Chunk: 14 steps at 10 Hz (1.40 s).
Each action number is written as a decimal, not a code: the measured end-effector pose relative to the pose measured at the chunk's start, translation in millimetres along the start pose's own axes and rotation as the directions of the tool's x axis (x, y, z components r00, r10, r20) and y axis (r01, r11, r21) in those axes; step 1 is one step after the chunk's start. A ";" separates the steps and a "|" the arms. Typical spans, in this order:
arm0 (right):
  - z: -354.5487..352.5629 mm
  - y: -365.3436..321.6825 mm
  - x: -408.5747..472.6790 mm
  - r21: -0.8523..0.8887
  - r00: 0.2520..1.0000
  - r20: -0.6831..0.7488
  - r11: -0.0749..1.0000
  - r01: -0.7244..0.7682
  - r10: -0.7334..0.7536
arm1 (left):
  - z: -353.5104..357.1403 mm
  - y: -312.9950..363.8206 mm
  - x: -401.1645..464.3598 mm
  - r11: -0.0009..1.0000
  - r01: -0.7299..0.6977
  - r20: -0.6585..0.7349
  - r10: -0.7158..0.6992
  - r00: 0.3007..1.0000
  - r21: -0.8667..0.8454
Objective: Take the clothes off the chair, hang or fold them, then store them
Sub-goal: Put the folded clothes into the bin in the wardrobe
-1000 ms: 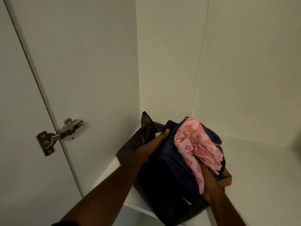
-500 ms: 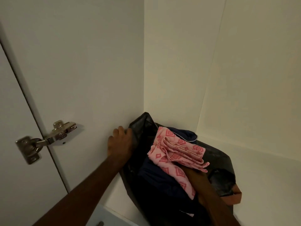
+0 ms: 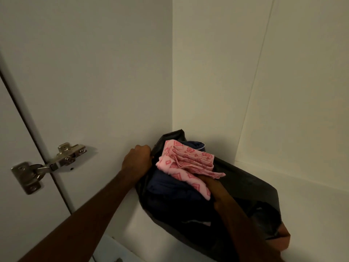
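While you store the folded clothes, head view: your left hand curls round the dark bag's edge by the cupboard wall | your right hand lies under the pink patterned cloth, its fingers hidden, atop navy clothes on the shelf | next, likely: free both hands, leaving the pile settled.

Dim white wardrobe walls, shelf, door hinge.

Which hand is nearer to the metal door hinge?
Left. The left hand grips the dark bag's edge, right of the hinge; the right hand lies farther right, under the pink cloth.
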State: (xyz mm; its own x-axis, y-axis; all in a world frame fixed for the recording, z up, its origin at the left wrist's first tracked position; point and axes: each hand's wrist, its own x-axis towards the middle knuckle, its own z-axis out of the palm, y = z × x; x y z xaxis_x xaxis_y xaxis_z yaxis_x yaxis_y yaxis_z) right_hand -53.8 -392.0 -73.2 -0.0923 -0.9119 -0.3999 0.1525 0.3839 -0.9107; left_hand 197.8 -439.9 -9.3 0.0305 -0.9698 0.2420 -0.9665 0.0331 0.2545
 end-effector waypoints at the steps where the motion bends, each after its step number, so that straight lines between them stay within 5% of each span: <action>1: 12.9 -9.5 13.3 0.150 0.992 -0.123 0.988 0.022 -0.004 | -8.6 -5.6 4.2 0.999 0.009 0.003 -0.009 1.000 0.050; 2: 38.3 -31.0 22.2 0.329 0.962 -0.263 0.944 0.018 0.073 | -13.7 -6.3 7.7 0.995 0.015 0.022 -0.018 1.000 0.094; 4: 91.5 -17.7 38.0 0.238 0.980 -0.193 0.971 0.008 0.039 | -20.1 1.8 18.2 0.988 -0.010 0.045 0.003 0.999 0.156; 5: 98.0 -14.6 45.0 0.281 0.960 -0.243 0.957 -0.065 0.137 | -25.7 4.9 16.4 0.980 0.006 0.033 -0.012 0.999 0.199; 6: 98.2 -16.0 49.4 0.187 0.941 -0.292 0.975 -0.118 0.170 | -31.5 33.2 16.8 0.960 -0.071 -0.093 0.100 0.991 0.272; 7: 81.5 -18.2 44.6 -0.001 0.975 -0.172 0.990 -0.142 0.139 | -23.4 74.3 24.8 0.923 -0.338 -0.033 0.350 0.936 0.185; 8: 33.6 -25.3 33.6 -0.299 0.987 0.080 0.948 -0.108 0.138 | 8.6 90.4 33.9 0.907 -0.412 0.208 0.388 0.898 0.086; 9: -23.3 -35.2 38.9 -0.824 0.993 0.066 0.555 0.110 -0.098 | 39.8 72.6 36.7 0.913 -0.397 0.196 0.374 0.906 0.092; 10: -53.2 -30.7 50.6 -0.983 0.867 0.172 -0.137 0.121 -0.468 | 51.2 63.4 34.0 0.919 -0.382 0.133 0.368 0.920 0.095; 11: -53.4 -25.7 59.6 -0.932 0.864 0.246 -0.352 0.087 -0.439 | 53.4 61.7 33.1 0.927 -0.366 0.138 0.353 0.925 0.081; 12: -45.5 -47.4 71.1 -0.890 0.797 0.356 -0.436 0.131 -0.488 | 58.3 54.6 26.5 0.938 -0.338 0.132 0.326 0.936 0.080; 13: -54.9 -103.3 76.5 -0.965 0.692 0.250 -0.228 0.126 -0.677 | 66.2 43.8 18.7 0.934 -0.347 0.110 0.337 0.935 0.089; 14: -73.4 -137.3 81.7 -0.981 0.782 0.183 -0.065 0.180 -0.596 | 70.6 39.7 17.5 0.937 -0.343 0.104 0.335 0.936 0.066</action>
State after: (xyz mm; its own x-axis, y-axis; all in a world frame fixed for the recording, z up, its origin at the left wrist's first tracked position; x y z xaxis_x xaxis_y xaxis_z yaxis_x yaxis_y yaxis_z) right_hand -154.6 -508.5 11.6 0.0174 -0.9684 0.2487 -0.9923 -0.0473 -0.1145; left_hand 142.0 -472.6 -61.1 -0.3220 -0.9221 0.2144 -0.9330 0.3475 0.0933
